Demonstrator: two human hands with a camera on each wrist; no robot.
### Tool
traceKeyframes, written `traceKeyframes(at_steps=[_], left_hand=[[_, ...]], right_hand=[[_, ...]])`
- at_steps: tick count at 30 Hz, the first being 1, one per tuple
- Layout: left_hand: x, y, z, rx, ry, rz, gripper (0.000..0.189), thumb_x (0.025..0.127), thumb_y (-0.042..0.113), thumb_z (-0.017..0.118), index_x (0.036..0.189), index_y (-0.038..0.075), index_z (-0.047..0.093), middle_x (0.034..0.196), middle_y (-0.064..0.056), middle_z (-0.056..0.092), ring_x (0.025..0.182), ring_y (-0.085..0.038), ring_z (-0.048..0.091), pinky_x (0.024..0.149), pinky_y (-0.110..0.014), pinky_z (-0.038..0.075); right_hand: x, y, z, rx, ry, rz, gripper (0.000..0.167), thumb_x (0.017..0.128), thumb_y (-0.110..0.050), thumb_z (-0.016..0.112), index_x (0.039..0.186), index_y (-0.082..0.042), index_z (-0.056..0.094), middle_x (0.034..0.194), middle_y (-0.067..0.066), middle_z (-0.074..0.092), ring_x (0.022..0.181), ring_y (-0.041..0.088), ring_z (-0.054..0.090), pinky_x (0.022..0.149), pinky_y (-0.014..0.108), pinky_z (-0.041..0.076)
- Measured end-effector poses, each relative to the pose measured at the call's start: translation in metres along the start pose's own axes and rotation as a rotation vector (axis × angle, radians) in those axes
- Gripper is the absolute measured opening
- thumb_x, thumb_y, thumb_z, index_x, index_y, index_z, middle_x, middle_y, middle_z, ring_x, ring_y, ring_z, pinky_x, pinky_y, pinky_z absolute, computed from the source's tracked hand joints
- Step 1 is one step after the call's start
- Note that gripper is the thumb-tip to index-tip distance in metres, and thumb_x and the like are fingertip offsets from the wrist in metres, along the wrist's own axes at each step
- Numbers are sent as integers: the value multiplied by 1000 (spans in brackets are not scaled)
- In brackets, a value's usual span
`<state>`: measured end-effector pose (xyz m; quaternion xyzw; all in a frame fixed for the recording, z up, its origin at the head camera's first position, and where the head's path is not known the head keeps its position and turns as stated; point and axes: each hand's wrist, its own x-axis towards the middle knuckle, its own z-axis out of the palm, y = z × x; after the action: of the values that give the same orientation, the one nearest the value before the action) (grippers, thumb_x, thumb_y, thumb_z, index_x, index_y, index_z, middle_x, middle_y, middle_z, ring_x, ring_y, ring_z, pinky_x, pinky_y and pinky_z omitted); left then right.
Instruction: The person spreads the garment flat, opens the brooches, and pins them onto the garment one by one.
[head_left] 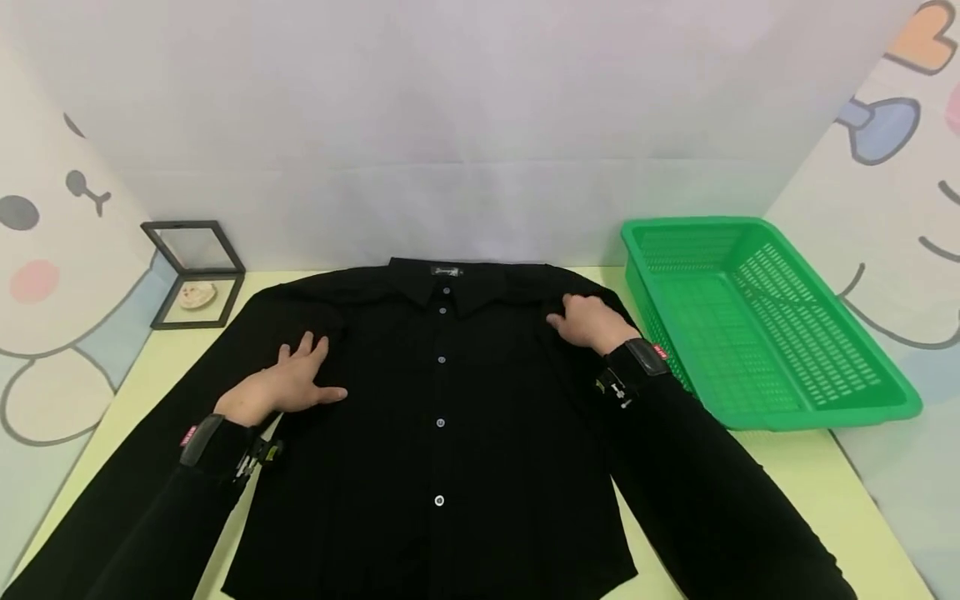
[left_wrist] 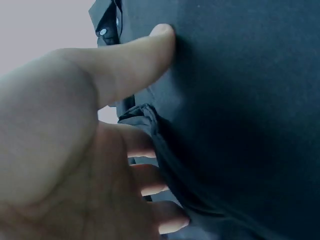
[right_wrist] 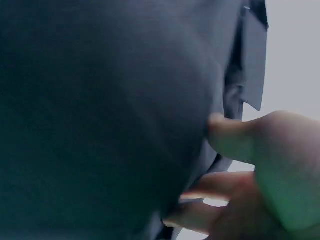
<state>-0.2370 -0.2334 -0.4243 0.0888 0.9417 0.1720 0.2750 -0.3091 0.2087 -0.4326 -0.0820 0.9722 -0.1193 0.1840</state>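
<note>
A black button-up shirt [head_left: 487,417] lies spread face up, its collar at the far side and white buttons down the middle. My left hand [head_left: 288,383] rests on its left side near the armpit, fingers spread. In the left wrist view, the thumb lies over the cloth while the other fingertips meet a folded edge. Over at the right shoulder, my right hand [head_left: 588,323] touches the shirt, thumb and fingers apart in the right wrist view beside a ridge of cloth [right_wrist: 200,150]. My right forearm hides part of that side.
A green plastic basket [head_left: 817,408] stands at the right, close to the right shoulder of the shirt. At the back left is a black-framed hinged case [head_left: 198,271] holding a small pale item. The pale yellow table [head_left: 810,475] meets a white backdrop [head_left: 465,100].
</note>
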Motion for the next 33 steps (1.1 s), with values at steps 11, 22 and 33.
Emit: traceKeyframes(at_steps=[11, 22, 33], left_hand=[[13, 8, 10, -20, 80, 35, 114, 97, 54, 66, 161, -8, -5, 166, -36, -12, 151, -59, -8, 112, -84, 6], [33, 29, 9, 41, -18, -129, 119, 95, 71, 57, 163, 1, -11, 168, -26, -22, 154, -52, -16, 110, -86, -1], [-11, 31, 23, 17, 80, -125, 121, 92, 67, 64, 163, -2, -5, 168, -31, -13, 152, -59, -9, 106, -90, 4]], right_hand=[[-13, -29, 22, 6, -15, 9, 86, 108, -52, 47, 166, -8, 2, 172, 21, -6, 155, 54, -3, 122, 72, 14], [14, -14, 27, 9, -118, -58, 91, 107, -58, 43, 166, -8, -5, 172, 18, -14, 157, 49, -10, 124, 70, 3], [-52, -36, 40, 5, -62, -73, 96, 104, -54, 55, 166, -6, 0, 170, 26, -11, 154, 56, -6, 124, 70, 11]])
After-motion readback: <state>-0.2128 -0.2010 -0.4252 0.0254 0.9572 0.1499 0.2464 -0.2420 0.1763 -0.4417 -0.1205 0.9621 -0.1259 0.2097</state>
